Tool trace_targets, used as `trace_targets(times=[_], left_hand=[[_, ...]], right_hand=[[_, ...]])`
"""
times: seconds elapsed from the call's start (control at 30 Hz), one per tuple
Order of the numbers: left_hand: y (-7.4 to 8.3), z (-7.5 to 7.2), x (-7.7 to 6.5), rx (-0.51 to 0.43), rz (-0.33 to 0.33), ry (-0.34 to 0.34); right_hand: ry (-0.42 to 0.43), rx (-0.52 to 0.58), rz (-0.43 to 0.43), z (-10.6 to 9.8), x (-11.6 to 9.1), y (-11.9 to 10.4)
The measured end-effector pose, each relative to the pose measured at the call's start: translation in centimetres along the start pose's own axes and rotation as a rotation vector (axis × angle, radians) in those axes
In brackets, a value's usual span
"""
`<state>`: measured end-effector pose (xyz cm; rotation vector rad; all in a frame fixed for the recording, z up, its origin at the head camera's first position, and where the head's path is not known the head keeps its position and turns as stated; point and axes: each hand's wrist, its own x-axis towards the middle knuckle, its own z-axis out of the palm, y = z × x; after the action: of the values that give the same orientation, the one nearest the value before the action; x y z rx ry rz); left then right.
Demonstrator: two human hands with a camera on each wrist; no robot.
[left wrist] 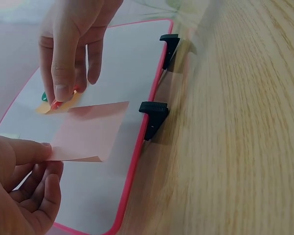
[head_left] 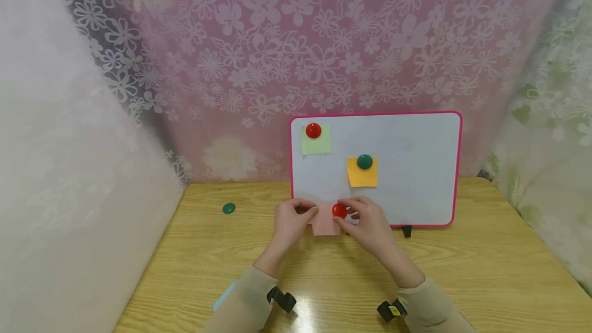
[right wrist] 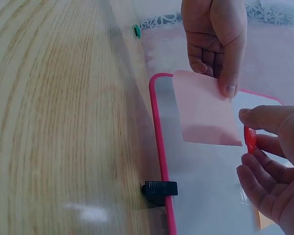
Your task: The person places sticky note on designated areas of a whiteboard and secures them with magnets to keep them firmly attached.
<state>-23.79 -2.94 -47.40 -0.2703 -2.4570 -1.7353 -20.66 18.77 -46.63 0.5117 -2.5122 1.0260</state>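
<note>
My left hand (head_left: pixel 290 220) pinches the square pink paper note (head_left: pixel 326 224) by its far-left corner, between thumb and fingers. The note's sides look about equal; its free edge points to the near side, overlapping the pink-rimmed whiteboard's (head_left: pixel 416 184) near edge, left of middle. My right hand (head_left: pixel 370 225) grasps a round red glossy magnet (head_left: pixel 339 211), domed face towards me, just beside the note's right edge; the board's long axis runs left to right.
</note>
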Motion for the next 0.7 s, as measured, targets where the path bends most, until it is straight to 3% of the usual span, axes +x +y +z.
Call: trace_targets(times=[0.3, 0.7], left_hand=[[0.0, 0.5, 0.6, 0.007, -0.015, 0.025], [-0.4, 0.4, 1.5, 0.047, 0.034, 0.069]], right_hand=[[0.029, -0.006, -0.007, 0.5, 0.5, 0.7], [0.071, 0.0, -0.034, 2.0, 1.5, 0.7]])
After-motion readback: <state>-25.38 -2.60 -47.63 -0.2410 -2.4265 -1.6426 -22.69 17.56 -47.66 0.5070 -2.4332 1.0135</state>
